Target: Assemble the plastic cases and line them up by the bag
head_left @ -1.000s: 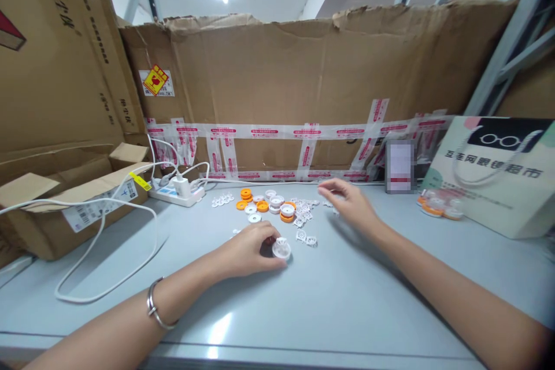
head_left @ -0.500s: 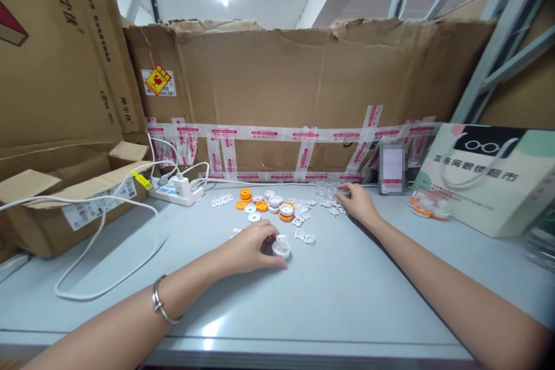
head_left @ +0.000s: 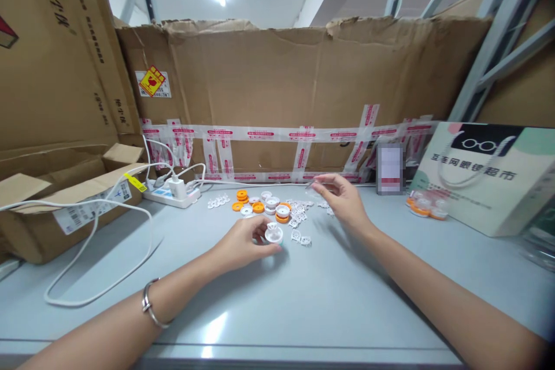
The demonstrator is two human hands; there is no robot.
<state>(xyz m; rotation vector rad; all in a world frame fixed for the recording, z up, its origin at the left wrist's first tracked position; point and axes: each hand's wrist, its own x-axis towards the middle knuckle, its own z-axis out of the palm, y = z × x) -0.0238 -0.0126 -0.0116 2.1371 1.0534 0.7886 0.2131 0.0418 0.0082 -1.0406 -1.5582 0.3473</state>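
Note:
My left hand (head_left: 245,243) is closed around a small white round plastic cup (head_left: 274,235), with its hollow side facing up and a small white part inside. My right hand (head_left: 344,202) is pinched above the table on a clear plastic piece (head_left: 310,187), only partly visible and slightly blurred. Between the hands lie two white openwork plastic parts (head_left: 300,238). Behind them are more white openwork parts (head_left: 299,211), along with orange discs (head_left: 258,207) and white discs (head_left: 272,202), some stacked.
Small white parts (head_left: 218,202) lie farther left. A power strip (head_left: 182,199) with looping white cables and an open cardboard box (head_left: 82,191) occupy the left. On the right are a phone (head_left: 390,169), orange-and-clear round pieces (head_left: 427,207) and a paper bag (head_left: 472,185).
My right hand has come up off the clear pieces at the back and moved left, carrying a clear piece. My left hand has lifted the white cup slightly and tilted it.

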